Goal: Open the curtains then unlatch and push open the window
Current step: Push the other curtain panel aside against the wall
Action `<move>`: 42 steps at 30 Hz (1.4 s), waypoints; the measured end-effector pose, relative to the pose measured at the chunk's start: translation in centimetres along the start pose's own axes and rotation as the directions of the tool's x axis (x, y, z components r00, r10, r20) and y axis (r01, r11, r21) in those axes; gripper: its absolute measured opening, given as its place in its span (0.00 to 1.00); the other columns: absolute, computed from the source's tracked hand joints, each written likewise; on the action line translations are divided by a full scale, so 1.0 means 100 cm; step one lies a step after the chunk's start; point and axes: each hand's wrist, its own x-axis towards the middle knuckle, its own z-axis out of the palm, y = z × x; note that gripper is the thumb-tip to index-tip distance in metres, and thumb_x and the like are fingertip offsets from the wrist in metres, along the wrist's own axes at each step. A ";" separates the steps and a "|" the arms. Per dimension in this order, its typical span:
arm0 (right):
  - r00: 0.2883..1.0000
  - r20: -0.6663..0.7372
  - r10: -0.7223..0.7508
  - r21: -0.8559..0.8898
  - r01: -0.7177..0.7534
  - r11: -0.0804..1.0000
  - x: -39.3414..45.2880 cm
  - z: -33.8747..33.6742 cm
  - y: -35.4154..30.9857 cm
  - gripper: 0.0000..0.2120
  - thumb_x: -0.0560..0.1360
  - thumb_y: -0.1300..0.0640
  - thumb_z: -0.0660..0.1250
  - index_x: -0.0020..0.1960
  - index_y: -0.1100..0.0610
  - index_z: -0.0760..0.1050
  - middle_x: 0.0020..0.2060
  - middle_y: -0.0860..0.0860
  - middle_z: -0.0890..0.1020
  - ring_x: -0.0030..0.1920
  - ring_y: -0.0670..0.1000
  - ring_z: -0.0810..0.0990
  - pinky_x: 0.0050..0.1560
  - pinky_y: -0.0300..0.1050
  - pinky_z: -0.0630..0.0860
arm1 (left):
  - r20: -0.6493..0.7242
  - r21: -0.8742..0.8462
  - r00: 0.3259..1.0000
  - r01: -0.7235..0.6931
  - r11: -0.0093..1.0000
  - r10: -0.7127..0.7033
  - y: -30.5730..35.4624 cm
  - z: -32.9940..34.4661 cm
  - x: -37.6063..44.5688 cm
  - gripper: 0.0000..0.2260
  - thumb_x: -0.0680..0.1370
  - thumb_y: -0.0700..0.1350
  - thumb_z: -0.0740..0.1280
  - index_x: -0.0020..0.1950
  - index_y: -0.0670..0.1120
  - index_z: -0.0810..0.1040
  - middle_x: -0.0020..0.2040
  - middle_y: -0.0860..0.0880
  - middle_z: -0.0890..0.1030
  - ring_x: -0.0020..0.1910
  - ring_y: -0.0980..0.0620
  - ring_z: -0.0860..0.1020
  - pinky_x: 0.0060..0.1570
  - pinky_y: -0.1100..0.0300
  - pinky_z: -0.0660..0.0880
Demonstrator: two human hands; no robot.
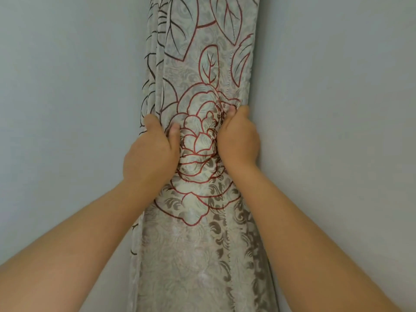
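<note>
A cream curtain (202,75) with red and brown flower outlines hangs bunched into a narrow column in the middle of the head view. My left hand (150,152) grips its left edge, fingers wrapped behind the cloth and thumb on the front. At about the same height, my right hand (239,138) grips the right edge, fingers curled into the folds. Both forearms reach up from the bottom corners. No window or latch shows; the gathered cloth hides whatever lies behind it.
Plain pale grey-blue wall (67,86) fills the left side, and a similar grey wall (337,109) fills the right. The curtain sits where the two walls seem to meet in a corner.
</note>
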 end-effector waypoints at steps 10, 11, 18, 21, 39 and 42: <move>0.995 -0.095 0.001 -0.020 -0.003 1.000 -0.006 0.121 0.030 0.12 0.79 0.56 0.50 0.53 0.65 0.65 0.42 0.65 0.82 0.41 0.65 0.79 0.32 0.48 0.61 | -0.058 0.241 0.995 -0.059 0.969 0.075 -0.074 0.037 0.030 0.16 0.78 0.51 0.52 0.54 0.38 0.62 0.33 0.40 0.71 0.35 0.38 0.70 0.32 0.51 0.61; 0.994 -0.106 -0.019 -0.032 0.016 0.999 -0.007 0.129 0.033 0.12 0.79 0.56 0.50 0.53 0.65 0.65 0.41 0.64 0.82 0.40 0.64 0.79 0.31 0.47 0.61 | -0.063 0.260 0.994 -0.070 0.963 0.089 -0.078 0.040 0.031 0.16 0.78 0.51 0.52 0.54 0.38 0.62 0.37 0.35 0.74 0.38 0.35 0.73 0.33 0.51 0.61; 0.989 -0.144 -0.043 -0.025 0.040 0.999 -0.008 0.134 0.034 0.12 0.79 0.57 0.51 0.52 0.65 0.66 0.40 0.64 0.82 0.37 0.63 0.78 0.28 0.45 0.55 | -0.032 0.286 0.997 -0.057 0.956 0.069 -0.084 0.044 0.031 0.17 0.79 0.51 0.51 0.57 0.38 0.61 0.45 0.32 0.78 0.41 0.34 0.75 0.32 0.51 0.60; 0.995 -0.100 -0.022 -0.010 0.022 1.000 -0.011 0.125 0.032 0.11 0.79 0.57 0.50 0.52 0.65 0.65 0.42 0.65 0.81 0.40 0.65 0.78 0.32 0.47 0.60 | -0.010 0.273 0.998 -0.061 0.960 0.066 -0.080 0.039 0.028 0.18 0.79 0.51 0.51 0.58 0.37 0.60 0.44 0.32 0.78 0.40 0.34 0.76 0.29 0.54 0.58; 0.891 0.449 -0.070 -0.460 0.298 0.836 -0.067 -0.083 -0.007 0.14 0.72 0.69 0.58 0.57 0.65 0.63 0.52 0.65 0.73 0.49 0.63 0.73 0.43 0.53 0.71 | 0.323 0.533 0.887 -0.459 0.711 0.330 0.034 -0.058 -0.053 0.22 0.74 0.38 0.47 0.69 0.39 0.53 0.69 0.44 0.67 0.66 0.45 0.67 0.57 0.54 0.71; 0.854 0.514 -0.078 -0.611 0.428 0.666 -0.064 -0.138 -0.023 0.14 0.70 0.69 0.59 0.56 0.65 0.66 0.51 0.64 0.73 0.50 0.63 0.72 0.43 0.54 0.70 | 0.400 0.528 0.787 -0.616 0.584 0.469 0.067 -0.083 -0.065 0.16 0.71 0.39 0.53 0.52 0.48 0.76 0.51 0.53 0.81 0.53 0.51 0.77 0.53 0.60 0.74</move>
